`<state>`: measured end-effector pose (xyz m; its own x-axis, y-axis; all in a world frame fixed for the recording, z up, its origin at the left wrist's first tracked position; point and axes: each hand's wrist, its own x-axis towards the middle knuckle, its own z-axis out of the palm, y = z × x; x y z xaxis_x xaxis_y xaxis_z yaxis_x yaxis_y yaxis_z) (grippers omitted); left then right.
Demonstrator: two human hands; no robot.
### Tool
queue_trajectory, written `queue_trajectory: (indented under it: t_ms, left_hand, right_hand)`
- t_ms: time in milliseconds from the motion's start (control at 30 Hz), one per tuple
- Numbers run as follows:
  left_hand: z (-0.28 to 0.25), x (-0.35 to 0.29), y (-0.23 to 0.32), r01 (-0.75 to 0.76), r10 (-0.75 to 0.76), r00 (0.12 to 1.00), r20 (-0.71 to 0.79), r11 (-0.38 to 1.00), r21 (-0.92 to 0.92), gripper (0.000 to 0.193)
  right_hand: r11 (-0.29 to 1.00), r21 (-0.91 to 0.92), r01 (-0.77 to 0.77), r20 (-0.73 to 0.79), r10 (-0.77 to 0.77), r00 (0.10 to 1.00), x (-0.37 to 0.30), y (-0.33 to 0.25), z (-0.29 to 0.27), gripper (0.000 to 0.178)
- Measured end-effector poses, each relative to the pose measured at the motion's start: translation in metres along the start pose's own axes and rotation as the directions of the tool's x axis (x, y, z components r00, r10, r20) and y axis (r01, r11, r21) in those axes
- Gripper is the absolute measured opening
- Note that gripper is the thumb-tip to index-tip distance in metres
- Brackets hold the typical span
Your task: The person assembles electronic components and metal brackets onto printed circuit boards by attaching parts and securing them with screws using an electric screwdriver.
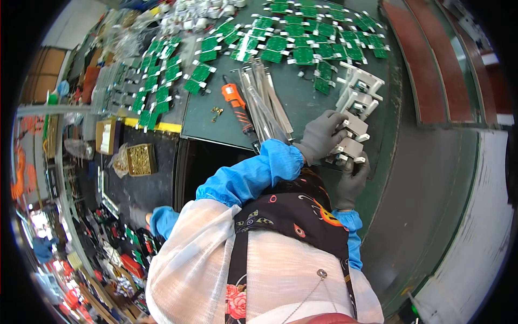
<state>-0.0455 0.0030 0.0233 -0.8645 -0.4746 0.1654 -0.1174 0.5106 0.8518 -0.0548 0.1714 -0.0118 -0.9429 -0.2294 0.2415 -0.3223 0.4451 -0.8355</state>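
A short row of white plastic housings runs along the right side of the green table. My left hand [320,135], in a grey glove, comes from the left with its fingers bent onto a grey-white housing [356,125] in the row. My right hand [353,182], also gloved, closes its thumb and fingertips round the front end of the nearest housing [348,148]. Its grip is partly covered by the part. Two more open-framed white housings [360,81] stand just beyond. An orange and black electric screwdriver [236,105] lies left of my left hand, beside long metal strips [263,97].
Many green circuit boards [302,55] with white connectors cover the table's far side. Small brass screws [216,112] lie left of the screwdriver. A box of brass pieces [140,160] sits on the lower left bench. Dark red panels [440,59] stand at the right.
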Motion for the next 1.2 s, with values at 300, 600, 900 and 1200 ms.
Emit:
queue_trajectory:
  t_ms: [300,600,900,1200]
  left_hand:
    - [-0.075,-0.054,-0.053,0.223,-0.245,0.959,-0.141,0.962,-0.155,0.038]
    - [-0.172,-0.101,-0.140,0.729,-0.561,0.621,-0.547,0.670,0.141,0.038]
    - [-0.211,-0.095,-0.200,0.356,-0.275,0.933,-0.231,0.629,0.691,0.043]
    - [-0.223,-0.065,-0.258,0.066,-0.121,0.992,0.039,0.754,0.654,0.023]
  right_hand:
    - [0.991,-0.134,-0.010,0.025,0.014,1.000,-0.014,-0.016,-0.027,0.050]
    - [0.917,0.066,0.393,0.631,-0.344,0.696,-0.009,-0.093,0.081,0.038]
    - [0.651,-0.460,0.603,0.755,-0.070,0.652,-0.045,-0.135,0.261,0.066]
    - [0.572,-0.491,0.657,0.749,-0.107,0.653,-0.047,-0.140,0.265,0.075]
